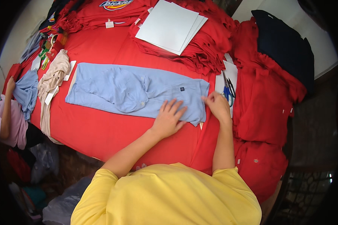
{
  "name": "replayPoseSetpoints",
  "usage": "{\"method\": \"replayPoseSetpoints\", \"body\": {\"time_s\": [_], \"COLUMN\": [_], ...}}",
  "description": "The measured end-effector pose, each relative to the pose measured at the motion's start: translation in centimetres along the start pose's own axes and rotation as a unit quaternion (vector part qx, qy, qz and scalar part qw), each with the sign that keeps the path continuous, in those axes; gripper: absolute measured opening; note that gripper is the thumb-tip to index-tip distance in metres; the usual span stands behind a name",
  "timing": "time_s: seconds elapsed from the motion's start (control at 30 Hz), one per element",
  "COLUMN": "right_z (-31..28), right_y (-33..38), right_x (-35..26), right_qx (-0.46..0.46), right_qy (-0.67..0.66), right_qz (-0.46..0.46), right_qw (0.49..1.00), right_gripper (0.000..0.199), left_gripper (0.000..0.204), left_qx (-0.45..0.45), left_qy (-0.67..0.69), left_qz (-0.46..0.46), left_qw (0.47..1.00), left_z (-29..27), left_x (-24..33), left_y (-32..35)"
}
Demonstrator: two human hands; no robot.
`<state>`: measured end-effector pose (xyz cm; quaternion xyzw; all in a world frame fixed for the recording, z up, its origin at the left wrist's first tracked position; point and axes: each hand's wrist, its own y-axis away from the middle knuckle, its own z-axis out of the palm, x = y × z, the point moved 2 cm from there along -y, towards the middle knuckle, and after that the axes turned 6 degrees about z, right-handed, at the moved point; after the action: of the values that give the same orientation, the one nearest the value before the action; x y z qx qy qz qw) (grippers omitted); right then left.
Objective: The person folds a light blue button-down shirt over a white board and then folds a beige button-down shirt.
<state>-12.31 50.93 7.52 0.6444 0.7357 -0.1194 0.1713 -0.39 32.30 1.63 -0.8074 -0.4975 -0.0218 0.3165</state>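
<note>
Nearest my cam: the yellow shirt (pixel 165 198), filling 6 o'clock. Past it, the light-blue garment (pixel 120 90) lies lengthwise L-to-R on red cloth (pixel 94 129), most of it toward 10 o'clock from the L hand (pixel 169 119). That hand's palm-down, fingers spread, resting on the garment's near side, w/ nothing gripped AFAICT. R hand (pixel 218 106) is at the garment's 3 o'clock end, fingers curled, thumb & index near each other at the edge; I can't tell if it's got any fabric. Blue-handled scissors (pixel 227 90) sit just beside it, approx 1 o'clock; white sheets (pixel 172 26) top a red pile (pixel 214 45) around 12 from L hand.
</note>
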Motion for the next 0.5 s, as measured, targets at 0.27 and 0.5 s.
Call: {"method": "replayPoseSetpoints", "body": {"time_s": [0.27, 0.5], "right_z": [0.0, 0.5], "right_y": [5.5, 8.5], "right_x": [2.0, 0.0], "right_qx": [0.014, -0.281], "right_qy": [-0.08, -0.321], "right_qz": [-0.039, 0.026], "right_qw": [0.996, 0.904], "right_gripper": [0.017, 0.036], "left_gripper": [0.054, 0.024], "left_qx": [0.012, -0.002], "left_qy": [-0.02, -0.045], "left_qz": [0.079, -0.012], "left_qw": [0.997, 0.999], "left_z": [-0.1, -1.0], "left_x": [-0.2, 0.2], "left_y": [-2.2, -6.6]}}
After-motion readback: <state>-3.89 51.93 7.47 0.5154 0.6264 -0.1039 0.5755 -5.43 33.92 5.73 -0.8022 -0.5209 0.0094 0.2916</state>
